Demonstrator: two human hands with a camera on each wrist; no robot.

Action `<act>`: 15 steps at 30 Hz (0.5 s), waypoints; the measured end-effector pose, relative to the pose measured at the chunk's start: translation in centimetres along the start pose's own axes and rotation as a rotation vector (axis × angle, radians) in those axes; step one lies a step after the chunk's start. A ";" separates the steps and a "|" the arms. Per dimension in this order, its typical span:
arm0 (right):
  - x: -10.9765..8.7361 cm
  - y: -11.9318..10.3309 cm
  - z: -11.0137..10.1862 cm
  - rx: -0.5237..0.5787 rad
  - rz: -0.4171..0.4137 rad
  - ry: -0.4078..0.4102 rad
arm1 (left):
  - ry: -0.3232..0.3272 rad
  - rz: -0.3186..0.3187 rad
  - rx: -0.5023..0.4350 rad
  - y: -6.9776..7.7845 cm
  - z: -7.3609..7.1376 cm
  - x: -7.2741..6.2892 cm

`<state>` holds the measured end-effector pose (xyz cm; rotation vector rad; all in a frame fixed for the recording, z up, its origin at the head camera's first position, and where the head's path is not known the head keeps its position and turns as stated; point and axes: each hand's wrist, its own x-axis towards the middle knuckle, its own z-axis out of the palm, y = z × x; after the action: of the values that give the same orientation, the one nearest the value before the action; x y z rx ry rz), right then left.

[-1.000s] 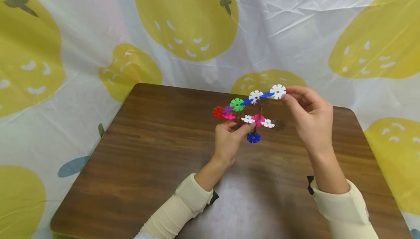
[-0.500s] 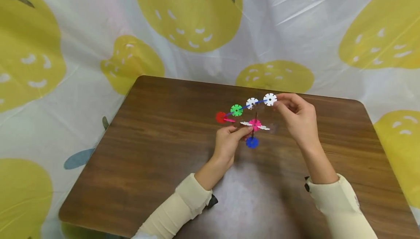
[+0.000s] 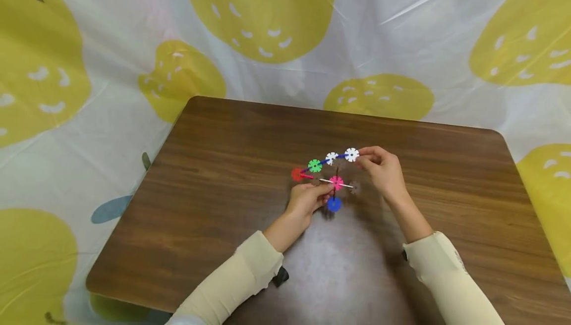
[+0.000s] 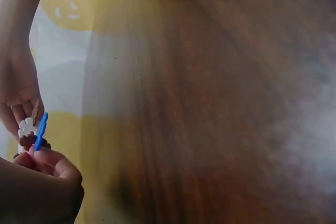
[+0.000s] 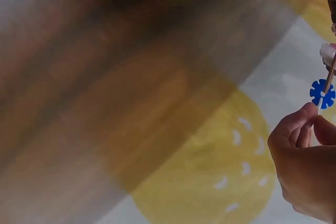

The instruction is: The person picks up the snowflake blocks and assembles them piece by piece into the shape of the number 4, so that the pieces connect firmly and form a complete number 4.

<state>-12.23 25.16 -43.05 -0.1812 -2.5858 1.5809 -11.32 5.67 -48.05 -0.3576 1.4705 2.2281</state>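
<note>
A structure of slotted-together notched plastic discs is held up over the table between both hands. Its upper chain runs from a red disc (image 3: 297,174) through a green disc (image 3: 314,166) to a white disc (image 3: 351,154). My right hand (image 3: 381,174) pinches that white end disc between thumb and fingertips. Below the chain, my left hand (image 3: 305,203) grips the structure by the pink disc (image 3: 336,182), thumb on top. A blue disc (image 3: 333,204) hangs at the bottom; brown discs join the rows. In the right wrist view, another blue disc (image 5: 321,93) shows just beyond the fingertips.
The dark wood-grain table (image 3: 214,181) with rounded corners lies beneath the hands. A white cloth (image 3: 285,82) printed with yellow fruit hangs behind it and at the sides. Cream sleeves (image 3: 250,270) cover the forearms, with a black strap piece (image 3: 280,276) at the left cuff.
Both hands have carried the structure lower and a little left in the head view, the right hand moving most. Their holds stay the same. The head view has tilted down slightly.
</note>
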 end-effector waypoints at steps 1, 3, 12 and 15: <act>0.0 0.3 0.1 0.004 0.023 -0.012 | 0.002 -0.028 0.004 -0.1 -0.2 0.0; 0.0 0.8 0.4 0.013 0.060 -0.040 | 0.010 -0.074 0.011 -0.1 -0.5 0.0; 0.4 2.1 0.9 0.049 0.188 -0.130 | -0.007 -0.179 0.113 1.1 -1.5 -0.4; 0.5 2.4 1.0 0.030 0.218 -0.161 | -0.018 -0.209 0.124 1.4 -1.9 -0.6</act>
<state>-12.79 25.44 -45.58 -0.3589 -2.7415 1.7734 -11.51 3.34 -47.43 -0.4287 1.4809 1.9626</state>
